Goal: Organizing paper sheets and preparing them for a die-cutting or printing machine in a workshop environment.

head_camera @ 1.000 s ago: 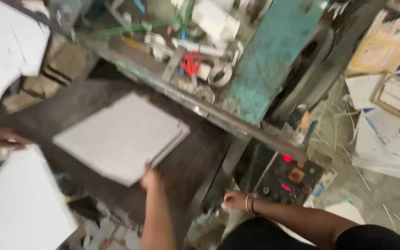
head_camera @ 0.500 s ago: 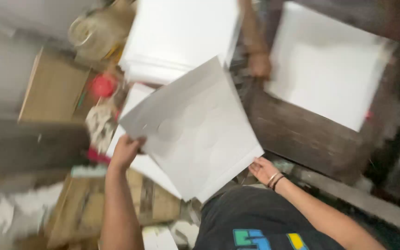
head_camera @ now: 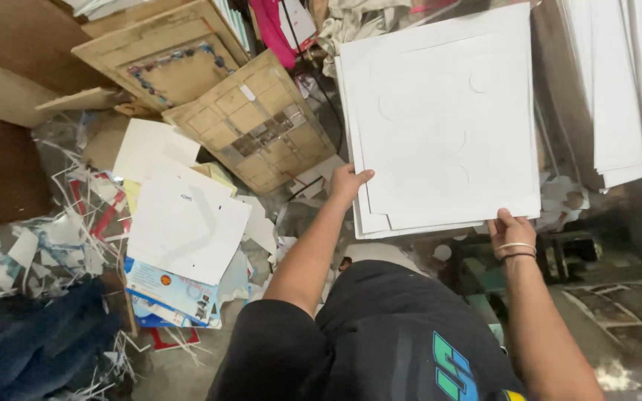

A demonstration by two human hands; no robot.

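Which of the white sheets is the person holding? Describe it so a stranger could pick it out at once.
Start at the dark-shirted person at the bottom and follow both arms up. The left hand and right hand grip a big white card sheet with faint pressed circles, topmost of a small pile. The taller white stacks to its right are untouched.

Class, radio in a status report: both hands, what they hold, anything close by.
Left hand and right hand grip white sheets, held flat. More white stacks right. Paper scraps litter floor left.

wooden die board (head_camera: 261, 122) | framed board (head_camera: 165, 52) | paper scraps (head_camera: 76, 230) | printed sheets (head_camera: 180, 230) | blue cloth (head_camera: 24, 349)
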